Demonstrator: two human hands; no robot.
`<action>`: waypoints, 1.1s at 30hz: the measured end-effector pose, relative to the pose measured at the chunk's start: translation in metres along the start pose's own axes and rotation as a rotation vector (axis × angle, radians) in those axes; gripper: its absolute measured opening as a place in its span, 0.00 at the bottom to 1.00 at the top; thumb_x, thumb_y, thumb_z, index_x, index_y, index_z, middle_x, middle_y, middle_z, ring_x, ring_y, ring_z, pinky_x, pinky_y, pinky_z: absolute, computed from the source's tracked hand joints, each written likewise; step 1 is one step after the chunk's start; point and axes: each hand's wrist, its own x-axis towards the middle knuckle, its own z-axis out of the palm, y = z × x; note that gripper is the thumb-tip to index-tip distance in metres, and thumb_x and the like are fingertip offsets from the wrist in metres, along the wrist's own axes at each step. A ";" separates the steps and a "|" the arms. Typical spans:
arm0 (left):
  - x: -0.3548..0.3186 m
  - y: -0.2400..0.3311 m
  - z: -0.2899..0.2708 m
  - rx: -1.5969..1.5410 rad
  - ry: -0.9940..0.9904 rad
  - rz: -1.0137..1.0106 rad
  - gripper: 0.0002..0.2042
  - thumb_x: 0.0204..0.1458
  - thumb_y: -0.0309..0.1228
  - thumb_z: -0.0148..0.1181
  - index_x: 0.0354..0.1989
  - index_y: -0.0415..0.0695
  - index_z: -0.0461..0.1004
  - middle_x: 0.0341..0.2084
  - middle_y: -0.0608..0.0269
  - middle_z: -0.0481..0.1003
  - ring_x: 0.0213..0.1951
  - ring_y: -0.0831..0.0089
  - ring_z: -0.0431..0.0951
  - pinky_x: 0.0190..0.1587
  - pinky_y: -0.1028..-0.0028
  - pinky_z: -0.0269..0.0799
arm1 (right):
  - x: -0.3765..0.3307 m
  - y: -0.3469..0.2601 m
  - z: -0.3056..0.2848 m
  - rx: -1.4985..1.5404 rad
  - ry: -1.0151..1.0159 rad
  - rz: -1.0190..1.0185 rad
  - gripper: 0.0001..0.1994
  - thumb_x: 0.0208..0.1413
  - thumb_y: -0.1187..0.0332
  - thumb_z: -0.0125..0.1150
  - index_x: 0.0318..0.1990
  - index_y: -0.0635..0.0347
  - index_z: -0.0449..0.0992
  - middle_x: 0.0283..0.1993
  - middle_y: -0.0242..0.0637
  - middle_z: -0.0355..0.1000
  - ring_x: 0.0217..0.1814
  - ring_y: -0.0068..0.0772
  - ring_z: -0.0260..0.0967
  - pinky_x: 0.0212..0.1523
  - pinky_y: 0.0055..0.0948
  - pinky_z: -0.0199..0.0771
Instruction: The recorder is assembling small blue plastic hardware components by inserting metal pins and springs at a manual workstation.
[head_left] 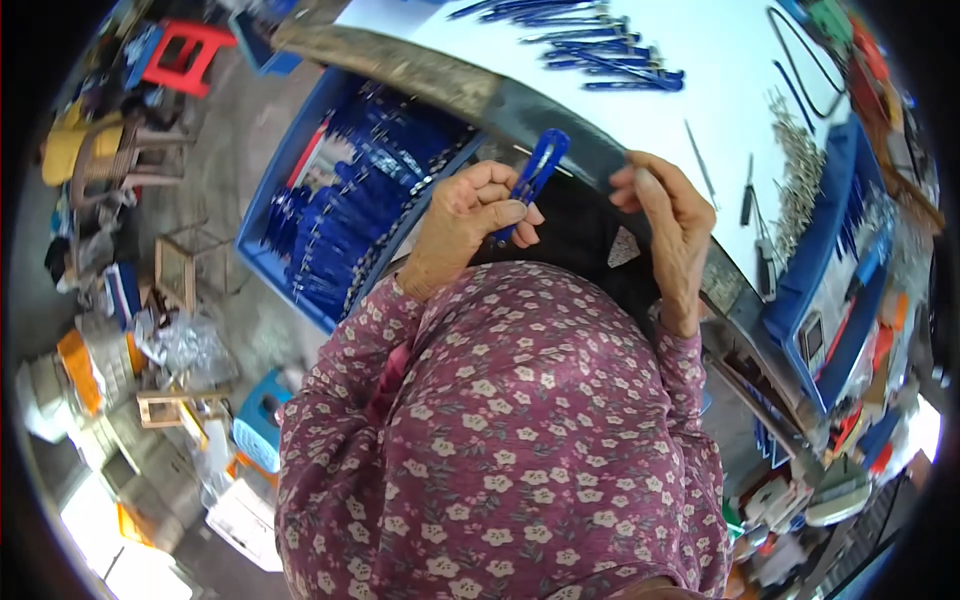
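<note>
My left hand [470, 212] is closed on a slim blue tool with a long slotted loop [546, 158] at its upper end. Thumb and fingers pinch its lower part, so its exact kind does not show. The loop points up and to the right, over the near edge of the table. To the right, my right hand [668, 215] is raised near the table edge, fingers loosely bent and apart, with nothing visible in them. On the white tabletop [690, 60] beyond lie rows of similar blue pieces [610, 55] with metal parts.
A blue crate [262, 225] full of blue pieces stands at my left. At the right are a pile of small metal parts [797, 180], a thin dark-handled tool [748, 195] and a blue tray [800, 290]. A red stool [190, 55] and a chair [90, 165] stand on the floor.
</note>
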 end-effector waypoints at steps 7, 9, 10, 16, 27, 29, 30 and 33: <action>-0.031 0.034 -0.097 0.092 0.383 0.161 0.09 0.50 0.24 0.51 0.38 0.35 0.67 0.28 0.54 0.75 0.27 0.72 0.75 0.32 0.77 0.71 | -0.015 -0.005 0.001 -0.077 -0.084 -0.016 0.12 0.58 0.70 0.49 0.44 0.68 0.73 0.34 0.36 0.72 0.31 0.20 0.67 0.33 0.18 0.67; -0.034 0.048 -0.115 0.087 0.468 0.175 0.09 0.49 0.23 0.51 0.39 0.33 0.67 0.29 0.55 0.75 0.27 0.72 0.74 0.34 0.76 0.71 | -0.017 -0.007 0.001 -0.080 -0.104 0.086 0.11 0.57 0.72 0.49 0.44 0.68 0.72 0.34 0.36 0.72 0.31 0.20 0.67 0.33 0.18 0.68; -0.034 0.052 -0.121 0.091 0.489 0.209 0.09 0.49 0.23 0.52 0.39 0.33 0.67 0.29 0.55 0.75 0.26 0.72 0.73 0.34 0.76 0.71 | -0.016 -0.001 0.000 -0.036 -0.122 0.035 0.11 0.57 0.73 0.49 0.45 0.67 0.72 0.34 0.36 0.72 0.31 0.20 0.67 0.33 0.18 0.68; 0.013 0.061 -0.097 0.282 0.317 0.238 0.09 0.49 0.24 0.53 0.38 0.34 0.68 0.28 0.58 0.73 0.28 0.75 0.73 0.33 0.78 0.71 | -0.011 0.003 0.001 -0.139 -0.235 -0.011 0.10 0.56 0.74 0.51 0.44 0.67 0.71 0.33 0.36 0.72 0.31 0.22 0.69 0.32 0.19 0.69; 0.179 0.135 -0.003 0.643 -0.126 0.273 0.09 0.47 0.20 0.49 0.37 0.36 0.70 0.24 0.65 0.72 0.27 0.78 0.71 0.33 0.80 0.67 | -0.022 0.005 -0.017 -0.280 -0.358 -0.002 0.11 0.53 0.71 0.53 0.43 0.66 0.71 0.34 0.46 0.73 0.29 0.43 0.71 0.31 0.33 0.69; 0.225 0.140 0.012 0.602 -0.197 0.259 0.10 0.46 0.19 0.48 0.37 0.35 0.70 0.24 0.65 0.72 0.28 0.79 0.71 0.33 0.80 0.66 | -0.022 0.012 -0.017 -0.304 -0.350 -0.095 0.11 0.54 0.70 0.53 0.42 0.66 0.71 0.35 0.46 0.73 0.30 0.44 0.71 0.32 0.34 0.69; 0.249 0.141 0.016 0.730 -0.254 0.329 0.10 0.44 0.18 0.48 0.36 0.35 0.70 0.24 0.64 0.72 0.29 0.77 0.72 0.33 0.79 0.66 | -0.022 0.009 -0.017 -0.289 -0.358 -0.087 0.11 0.54 0.70 0.53 0.42 0.66 0.71 0.36 0.46 0.73 0.30 0.44 0.71 0.33 0.35 0.69; 0.316 0.135 0.020 1.033 -0.267 0.487 0.09 0.42 0.17 0.47 0.33 0.35 0.71 0.23 0.61 0.73 0.28 0.75 0.72 0.32 0.77 0.66 | -0.019 0.007 -0.019 -0.254 -0.408 -0.006 0.12 0.54 0.69 0.52 0.43 0.67 0.71 0.38 0.46 0.73 0.34 0.45 0.72 0.35 0.35 0.70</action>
